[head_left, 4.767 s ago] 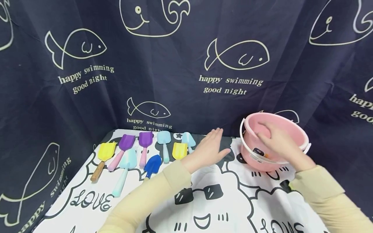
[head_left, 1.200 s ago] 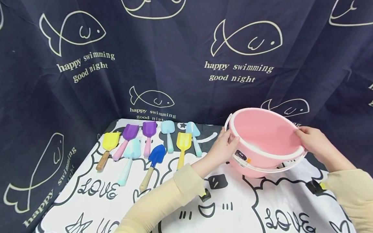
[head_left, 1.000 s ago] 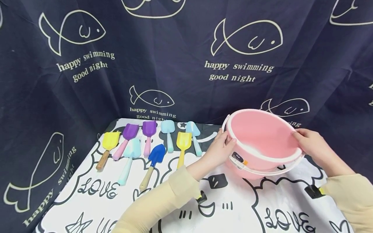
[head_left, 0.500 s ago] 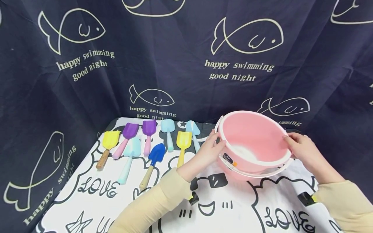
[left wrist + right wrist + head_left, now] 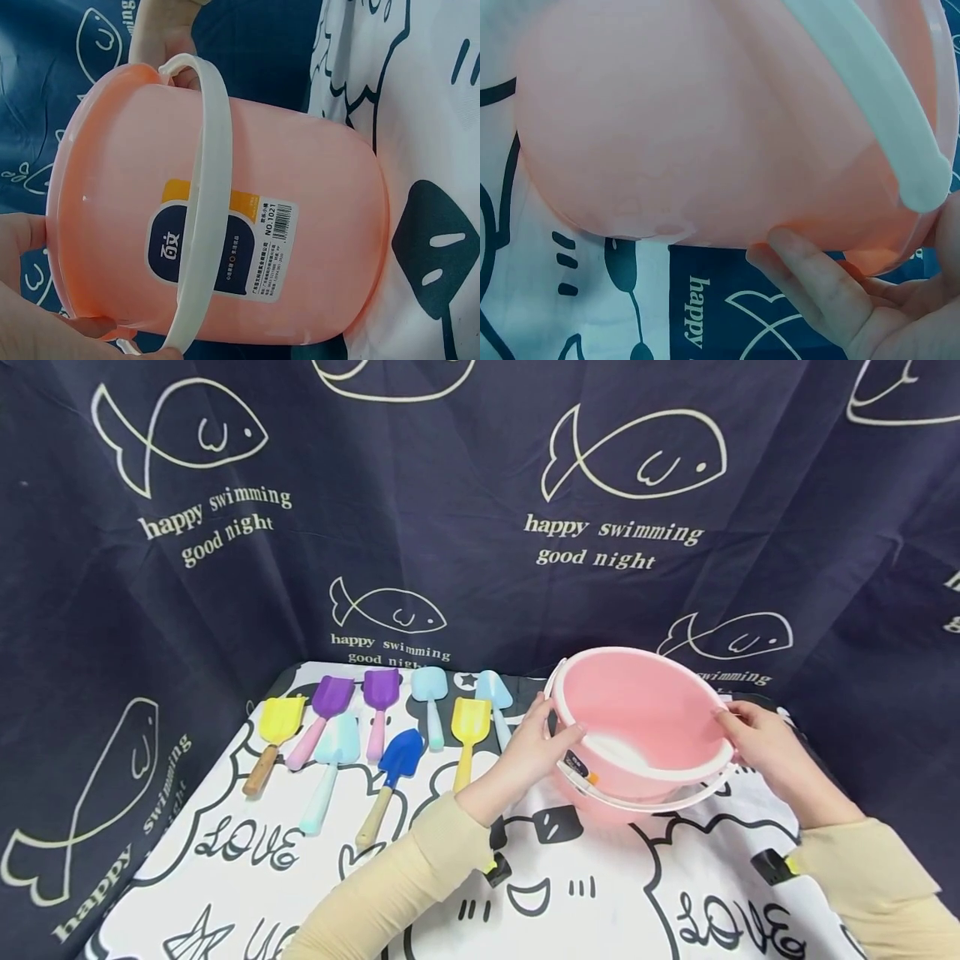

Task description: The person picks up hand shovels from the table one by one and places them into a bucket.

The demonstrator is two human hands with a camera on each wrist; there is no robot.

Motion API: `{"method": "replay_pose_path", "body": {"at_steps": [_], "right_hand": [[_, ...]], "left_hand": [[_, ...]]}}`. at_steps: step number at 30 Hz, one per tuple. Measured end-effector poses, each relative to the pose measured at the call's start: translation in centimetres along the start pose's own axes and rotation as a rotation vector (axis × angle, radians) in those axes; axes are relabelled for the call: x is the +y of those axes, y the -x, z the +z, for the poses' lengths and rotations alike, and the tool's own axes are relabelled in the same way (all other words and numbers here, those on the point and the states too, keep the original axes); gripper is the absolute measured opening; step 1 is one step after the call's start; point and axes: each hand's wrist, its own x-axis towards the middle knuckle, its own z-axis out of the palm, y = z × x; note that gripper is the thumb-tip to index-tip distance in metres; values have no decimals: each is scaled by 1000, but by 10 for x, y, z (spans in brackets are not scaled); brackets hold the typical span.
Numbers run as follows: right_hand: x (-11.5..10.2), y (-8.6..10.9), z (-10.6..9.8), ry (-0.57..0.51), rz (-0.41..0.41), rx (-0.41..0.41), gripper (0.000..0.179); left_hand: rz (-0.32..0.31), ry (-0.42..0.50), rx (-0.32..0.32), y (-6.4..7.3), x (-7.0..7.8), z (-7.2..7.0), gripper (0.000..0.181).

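Note:
Both hands hold a pink plastic bucket [image 5: 637,789] by its rim, at the right of the table in the head view. My left hand [image 5: 525,756] grips the near left side, thumb over the rim [image 5: 56,172]. Around the opposite edge curls my right hand [image 5: 768,752]; its fingers [image 5: 825,277] lie against the outer wall beneath the rim in the right wrist view. The white bail handle [image 5: 214,150] hangs down across the front, over a product label [image 5: 274,251]. No contents show inside the bucket.
Left of the bucket lie several small hand shovels, among them a yellow shovel [image 5: 471,718], a blue trowel [image 5: 401,752] and a purple shovel [image 5: 381,687]. A printed white cloth [image 5: 540,927] covers the table. A dark fish-print curtain [image 5: 480,510] stands close behind.
Earliest, the left hand was apart from the bucket and the right reached over its rim. Since then both hands have gripped it, and it has shifted left and slightly nearer.

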Motion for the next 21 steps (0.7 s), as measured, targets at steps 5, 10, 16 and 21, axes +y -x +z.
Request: {"method": "replay_pose_path", "body": {"at_steps": [5, 10, 16, 21], "right_hand": [[-3, -6, -9, -38, 19, -127, 51], [-10, -26, -20, -5, 54, -245, 51], [-17, -59, -24, 190, -25, -307, 47], [-20, -78, -19, 389, -186, -291, 34]], "left_hand": [[20, -14, 1, 0, 0, 1, 55], [-1, -15, 4, 1, -2, 1, 59], [-12, -13, 8, 2, -4, 1, 63], [-5, -25, 7, 1, -5, 1, 64]]}}
